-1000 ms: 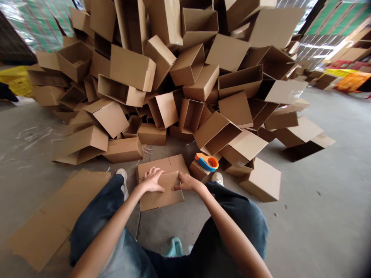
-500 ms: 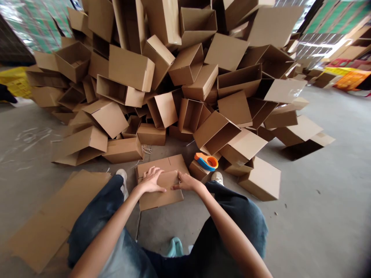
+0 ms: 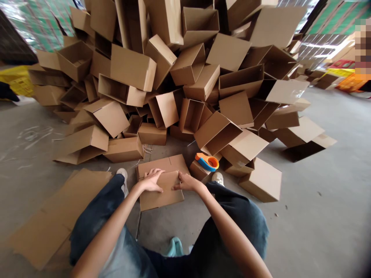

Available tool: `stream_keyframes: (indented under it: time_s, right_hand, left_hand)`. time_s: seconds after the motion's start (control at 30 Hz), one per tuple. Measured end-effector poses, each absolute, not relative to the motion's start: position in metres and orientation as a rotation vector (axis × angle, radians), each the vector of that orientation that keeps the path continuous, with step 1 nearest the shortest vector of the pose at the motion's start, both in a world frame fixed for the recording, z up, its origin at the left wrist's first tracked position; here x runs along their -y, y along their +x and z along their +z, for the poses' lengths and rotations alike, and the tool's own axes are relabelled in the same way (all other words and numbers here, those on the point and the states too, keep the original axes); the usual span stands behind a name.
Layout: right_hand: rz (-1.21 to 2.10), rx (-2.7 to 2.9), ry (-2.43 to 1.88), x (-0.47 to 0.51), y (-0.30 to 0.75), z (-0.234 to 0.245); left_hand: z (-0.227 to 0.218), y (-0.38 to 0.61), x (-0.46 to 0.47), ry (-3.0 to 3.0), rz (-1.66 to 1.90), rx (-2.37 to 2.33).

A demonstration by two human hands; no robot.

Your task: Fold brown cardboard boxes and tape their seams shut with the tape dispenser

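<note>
A flattened cardboard box point(image 3: 162, 199) lies on the floor between my feet, a narrower panel raised along its middle. My left hand point(image 3: 152, 180) grips that panel's upper left part, fingers over the far edge and thumb on the near face. At the panel's right end, my right hand point(image 3: 185, 181) pinches the edge between thumb and fingers. Just right of the flattened box, an orange and blue tape dispenser point(image 3: 207, 162) rests on a small carton point(image 3: 199, 170).
A high heap of open cardboard boxes point(image 3: 130, 67) rises in front. Flat cardboard sheets point(image 3: 58, 216) lie at the left. Yellow crates point(image 3: 17, 80) stand far left. At the right edge another person point(image 3: 363, 50) is partly in view, blurred out.
Both hands keep nearly the same hold on the cardboard; my left thumb has shifted slightly left. The view has turned a little, and a person has appeared at the right edge.
</note>
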State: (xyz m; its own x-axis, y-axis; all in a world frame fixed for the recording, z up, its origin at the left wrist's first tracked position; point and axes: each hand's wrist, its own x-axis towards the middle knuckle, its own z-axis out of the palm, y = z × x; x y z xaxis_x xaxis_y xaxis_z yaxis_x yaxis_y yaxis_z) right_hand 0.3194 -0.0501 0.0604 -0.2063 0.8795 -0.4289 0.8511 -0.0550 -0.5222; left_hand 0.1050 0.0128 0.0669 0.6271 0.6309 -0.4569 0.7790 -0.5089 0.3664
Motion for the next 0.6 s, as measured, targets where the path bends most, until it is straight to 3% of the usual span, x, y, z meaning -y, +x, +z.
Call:
stream_keyframes:
  time_s: [0.23,0.6]
  right_hand:
    - [1.176,2.155,-1.913,0.052,0.316,0.065]
    - [1.19,2.088,-1.886,0.05,0.318,0.06]
  left_hand:
    - [0.074,0.094,-0.019,2.242,-0.468,-0.93]
    - [0.071,0.097,-0.014,2.311,-0.318,-1.028]
